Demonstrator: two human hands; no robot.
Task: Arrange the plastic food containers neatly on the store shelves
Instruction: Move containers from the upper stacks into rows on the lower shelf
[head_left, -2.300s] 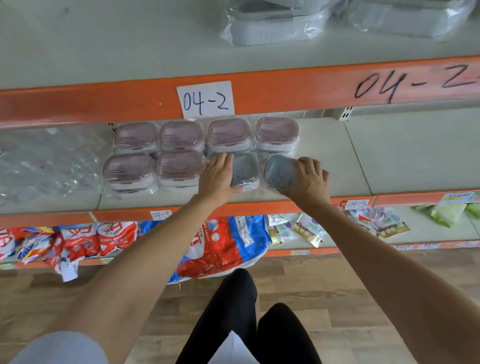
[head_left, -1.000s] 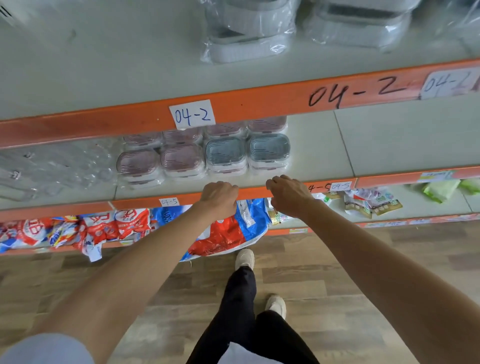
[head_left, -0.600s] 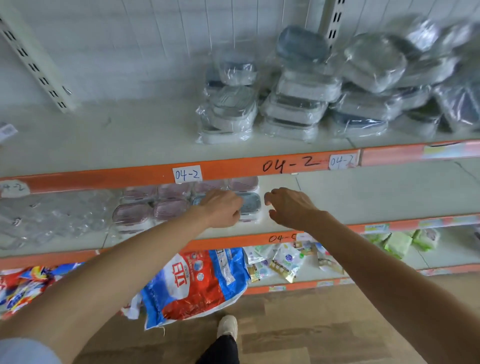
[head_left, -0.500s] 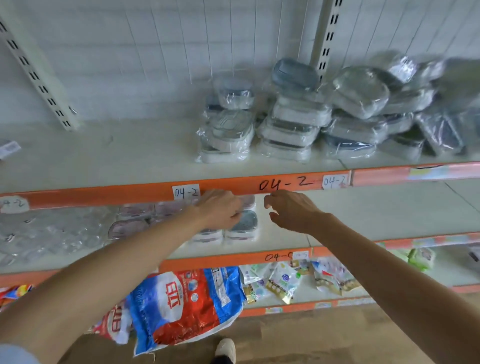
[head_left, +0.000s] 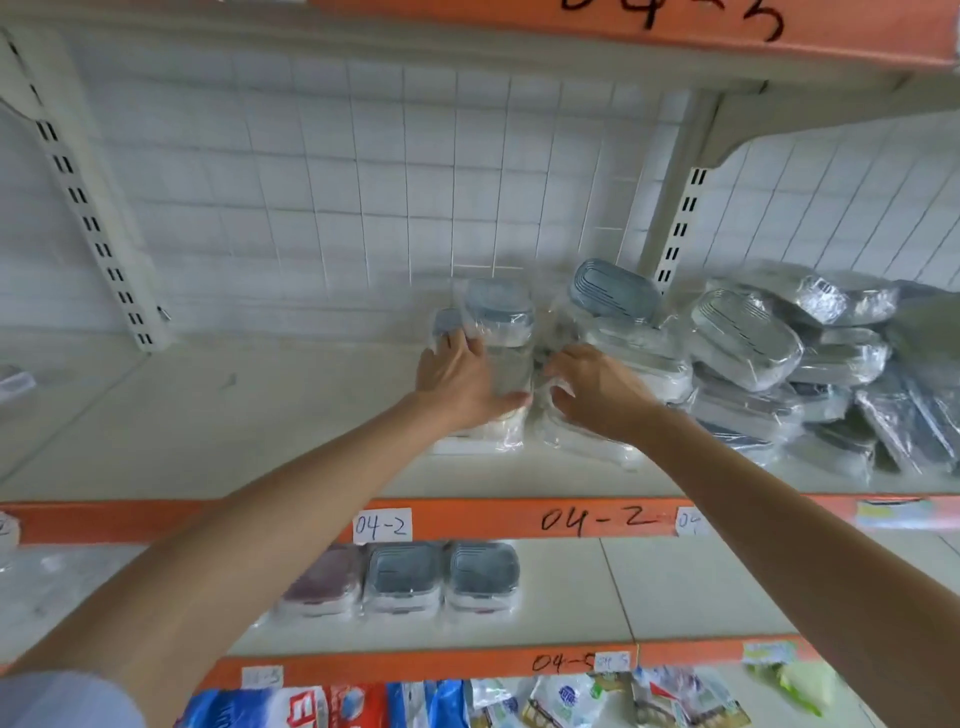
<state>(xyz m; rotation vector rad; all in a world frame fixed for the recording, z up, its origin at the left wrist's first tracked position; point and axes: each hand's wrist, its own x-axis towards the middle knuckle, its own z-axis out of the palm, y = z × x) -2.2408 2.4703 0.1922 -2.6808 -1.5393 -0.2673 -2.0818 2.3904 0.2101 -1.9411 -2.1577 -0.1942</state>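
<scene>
Both hands reach up to the upper shelf (head_left: 218, 415), where plastic-wrapped food containers sit against the white grid back wall (head_left: 363, 182). The left hand (head_left: 460, 382) lies with straight fingers spread against the near left face of a wrapped stack of containers (head_left: 501, 332), thumb along its lower front; the stack stands directly beyond and to the right of this hand. The right hand (head_left: 597, 392) has its fingers curled, hooked into the clear wrap of the neighbouring wrapped bundle (head_left: 618, 338), which lies just beyond and to the right of it, topped by a grey-blue lid. Whether this hand truly grips the wrap or only touches it cannot be told. The two hands are near each other, with the right edge of the stack between them.

To the right, a loose heap of wrapped containers (head_left: 810, 374) leans in disorder along the same shelf.

On the middle shelf (head_left: 727, 587) below, three containers stand side by side in a row: a pink-lidded container (head_left: 324, 579) on the left, then two grey-blue-lidded ones (head_left: 441, 574), touching one another.

The orange shelf edge (head_left: 130, 519) carries a white paper tag (head_left: 383, 525) handwritten "04-2", and "04-2" again in black marker (head_left: 597, 518) directly on the orange. The lower shelf edge (head_left: 415, 665) reads "04-5" in marker. The top edge (head_left: 623, 26) shows part of a marker number, seemingly "04-3". Colourful packets (head_left: 467, 701) lie beneath; their print is too blurred to read
</scene>
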